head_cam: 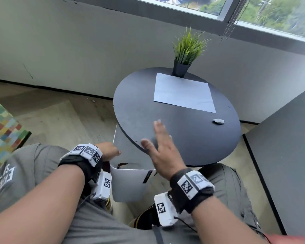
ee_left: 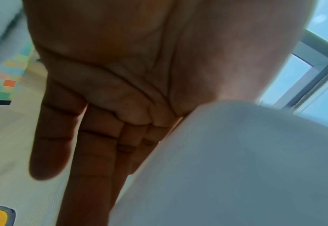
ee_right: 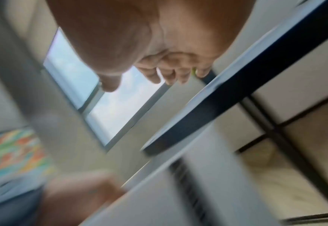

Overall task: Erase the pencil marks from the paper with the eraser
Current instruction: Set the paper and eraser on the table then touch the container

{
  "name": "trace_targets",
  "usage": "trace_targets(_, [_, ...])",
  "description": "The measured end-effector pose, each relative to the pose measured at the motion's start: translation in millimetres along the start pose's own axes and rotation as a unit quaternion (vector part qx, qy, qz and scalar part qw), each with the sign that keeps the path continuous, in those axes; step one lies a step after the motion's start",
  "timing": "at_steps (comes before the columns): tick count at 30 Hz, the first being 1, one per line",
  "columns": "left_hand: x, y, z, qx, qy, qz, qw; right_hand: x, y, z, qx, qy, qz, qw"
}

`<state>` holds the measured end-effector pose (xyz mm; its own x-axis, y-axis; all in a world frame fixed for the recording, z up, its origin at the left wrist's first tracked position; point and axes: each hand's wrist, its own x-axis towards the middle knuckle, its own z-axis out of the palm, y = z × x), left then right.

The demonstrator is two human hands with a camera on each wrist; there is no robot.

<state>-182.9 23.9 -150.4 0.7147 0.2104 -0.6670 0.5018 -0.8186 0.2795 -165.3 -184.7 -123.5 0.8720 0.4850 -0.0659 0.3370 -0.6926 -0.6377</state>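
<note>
Eraser (head_cam: 218,121) lies loose on the round surface (head_cam: 134,106) near its 4 o'clock rim, well apart from the paper (head_cam: 183,93) at 12 o'clock by a potted plant (head_cam: 187,53). The right hand (head_cam: 163,150) hovers over the near edge with straight, spread fingers (head_cam: 157,125), holding nothing; the left hand (head_cam: 109,150) hangs below the rim, fingers straight. A hasty swipe could flick the eraser off, and unpinned paper may slide or crease.

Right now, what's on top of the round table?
On the table lie a sheet of paper, an eraser near its right edge, and a potted plant at the back touching the paper. The right hand covers part of the near edge; pencil marks are too faint to see.
</note>
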Motion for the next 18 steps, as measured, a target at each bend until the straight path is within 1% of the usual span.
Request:
trace_targets(1, [-4, -2, 2, -0.002, -0.001, -0.003, 1.000, 1, 17, -13, -0.018, 0.043, 0.065, 0.997])
trace_targets(2, [-5, -5, 5, 0.000, 0.000, 0.001, 1.000, 0, 34, -25, -0.065, 0.063, 0.138, 0.986])
trace_targets(3, [-7, -7, 7, 0.003, 0.003, 0.002, 1.000, -5, 49, -32, -0.118, 0.057, 0.200, 0.971])
trace_targets(4, [-8, -8, 7, -0.001, 0.003, -0.003, 1.000, -9, 58, -34, -0.162, 0.035, 0.234, 0.958])
trace_targets(5, [-9, -8, 8, 0.005, -0.001, -0.003, 1.000, -12, 61, -30, -0.191, 0.016, 0.241, 0.951])
trace_targets(6, [-8, -7, 8, 0.023, -0.004, 0.000, 1.000, -14, 56, -23, -0.205, 0.004, 0.225, 0.952])
trace_targets(8, [-7, -3, 8, 0.044, -0.003, 0.007, 0.999, -16, 35, 1, -0.219, -0.029, 0.166, 0.961])
trace_targets(11, [-10, -3, 9, 0.076, -0.006, 0.035, 0.997, -24, -5, 38, -0.238, -0.085, 0.027, 0.967])
trace_targets(12, [-9, -6, 11, 0.074, -0.005, 0.039, 0.996, -28, -18, 44, -0.210, -0.103, -0.024, 0.972])
trace_targets(13, [-10, -9, 12, 0.067, -0.002, 0.036, 0.997, -29, -24, 43, -0.154, -0.118, -0.067, 0.979])
trace_targets(14, [-11, -11, 12, 0.056, -0.003, 0.033, 0.998, -27, -25, 39, -0.074, -0.119, -0.093, 0.986])
trace_targets(15, [-12, -13, 11, 0.051, -0.003, 0.033, 0.998, -25, -20, 31, 0.005, -0.096, -0.091, 0.991])
trace_targets(16, [-16, -14, 9, 0.053, -0.003, 0.033, 0.998, -21, -10, 19, 0.053, -0.044, -0.065, 0.995])
trace_targets(17, [-19, -14, 7, 0.053, -0.001, 0.030, 0.998, -17, 4, 8, 0.045, 0.021, -0.015, 0.999])
trace_targets(18, [-23, -15, 6, 0.048, 0.002, 0.024, 0.999, -15, 19, -2, -0.017, 0.070, 0.054, 0.996])
